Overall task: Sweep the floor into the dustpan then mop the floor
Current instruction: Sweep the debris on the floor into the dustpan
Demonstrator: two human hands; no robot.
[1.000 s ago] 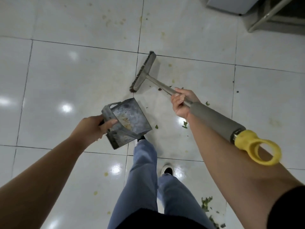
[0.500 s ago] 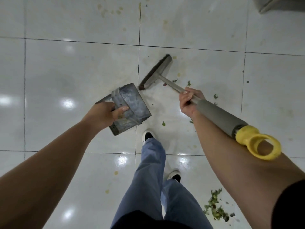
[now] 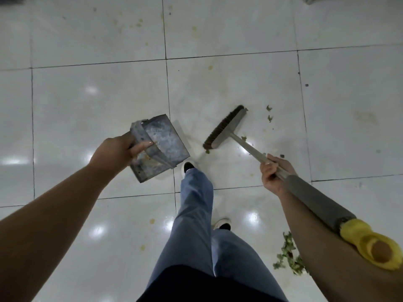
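Where green scraps (image 3: 289,256) lie, glossy floor (image 3: 218,40).

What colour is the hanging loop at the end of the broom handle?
Yellow; the hanging loop shows in the head view, above the grey grip.

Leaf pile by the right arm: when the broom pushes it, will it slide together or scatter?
The leaf pile looks like small loose green scraps, so probably light and apt to scatter. Stray bits already lie apart near the broom head. The glossy tile floor likely lets them slide easily.
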